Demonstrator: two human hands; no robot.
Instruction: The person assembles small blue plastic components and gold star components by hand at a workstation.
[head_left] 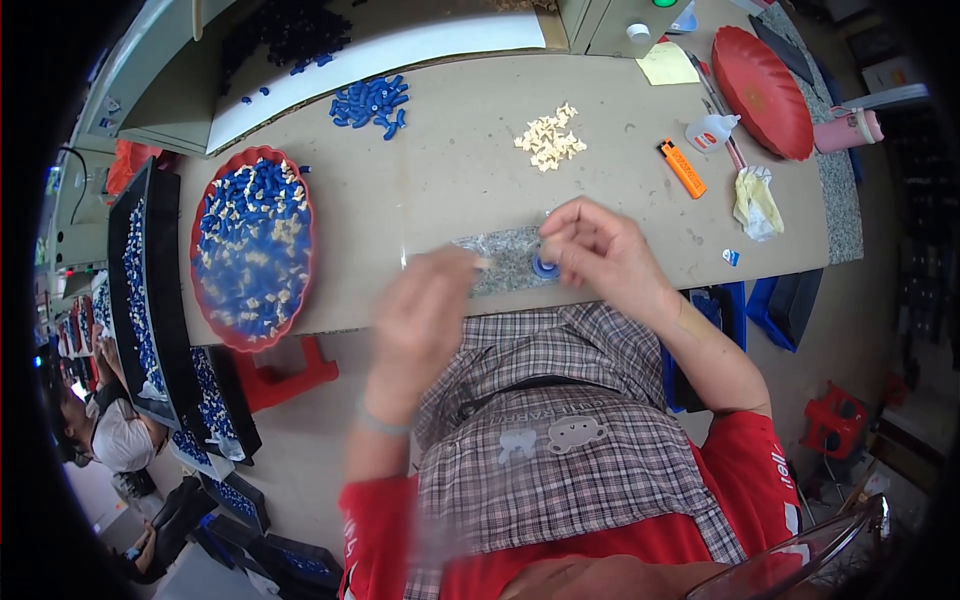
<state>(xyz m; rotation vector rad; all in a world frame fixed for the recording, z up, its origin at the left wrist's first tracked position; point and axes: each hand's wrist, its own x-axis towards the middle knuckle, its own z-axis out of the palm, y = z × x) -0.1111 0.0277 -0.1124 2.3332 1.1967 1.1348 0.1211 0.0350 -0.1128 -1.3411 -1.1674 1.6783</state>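
Note:
My left hand [425, 305] is smeared by motion above the front of the table, left of a speckled grey slab [505, 245]. At its fingertips shows a small cream-coloured piece [483, 263], blurred. My right hand [605, 255] is at the slab's right end, thumb and fingers pinched together beside a small round blue thing [545, 268]. What the right fingers hold, if anything, is hidden. A pile of small cream pieces [550, 138] lies beyond the hands, and a pile of small blue pieces [370, 103] farther left.
At the left, a red scalloped tray [308, 245] holds mixed blue and cream pieces. On the right lie an orange lighter-shaped object [683, 169], a small white bottle [710, 132], a crumpled cloth [757, 205] and another red tray [770, 95]. Black trays stand left; blue bins hang below right.

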